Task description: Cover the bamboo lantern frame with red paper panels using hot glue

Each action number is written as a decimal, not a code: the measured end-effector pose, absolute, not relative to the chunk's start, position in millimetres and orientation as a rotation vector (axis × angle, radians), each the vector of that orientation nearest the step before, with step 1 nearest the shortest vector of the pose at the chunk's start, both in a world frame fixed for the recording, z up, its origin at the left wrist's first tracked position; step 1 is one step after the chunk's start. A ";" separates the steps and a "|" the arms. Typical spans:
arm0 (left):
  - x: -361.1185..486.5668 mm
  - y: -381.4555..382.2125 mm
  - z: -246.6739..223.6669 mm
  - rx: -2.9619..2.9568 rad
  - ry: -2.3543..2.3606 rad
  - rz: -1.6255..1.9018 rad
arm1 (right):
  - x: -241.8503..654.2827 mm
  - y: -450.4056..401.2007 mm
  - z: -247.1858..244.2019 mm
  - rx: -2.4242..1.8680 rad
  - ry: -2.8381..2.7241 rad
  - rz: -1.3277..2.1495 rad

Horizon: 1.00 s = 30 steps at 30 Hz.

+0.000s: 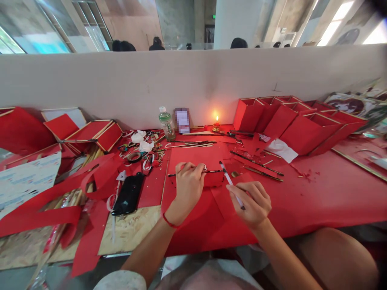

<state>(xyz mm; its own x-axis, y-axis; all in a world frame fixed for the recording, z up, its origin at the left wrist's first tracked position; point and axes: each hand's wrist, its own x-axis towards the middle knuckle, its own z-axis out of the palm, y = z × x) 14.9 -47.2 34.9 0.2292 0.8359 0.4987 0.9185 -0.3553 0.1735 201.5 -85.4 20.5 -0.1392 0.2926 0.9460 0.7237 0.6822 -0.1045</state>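
My left hand (190, 181), with a red band at the wrist, pinches a thin dark strip (213, 171) that lies crosswise over red sheet material (198, 155). A small white bit shows by its fingertips; I cannot tell what it is. My right hand (252, 201) is closed round a slim pale pen-like stick (232, 183) with dark ends. Its upper tip points toward the right end of the strip, close to it. A small brownish disc (235, 174) lies just right of the stick.
A lit flame (217, 118) burns on a small holder at the back. Beside it stand a phone (182, 121) and a bottle (167, 125). Red boxes (314, 129) crowd the right back. Scissors, tape (135, 156), a black phone (128, 195) and red strips cover the left.
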 end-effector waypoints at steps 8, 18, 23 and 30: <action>16.6 -46.1 33.2 -2.320 -1.699 -0.799 | 202.0 -79.1 9.2 -0.823 -1.798 -0.377; 18.3 -44.9 32.8 -2.295 -1.748 -0.782 | 196.5 -74.5 -1.3 -0.905 -1.854 -0.292; 18.6 -43.6 32.8 -2.295 -1.745 -0.800 | 195.6 -74.5 2.3 -0.953 -1.863 -0.282; 16.2 -43.7 30.7 -2.318 -1.722 -0.797 | 194.0 -68.7 17.9 -1.075 -1.854 -0.293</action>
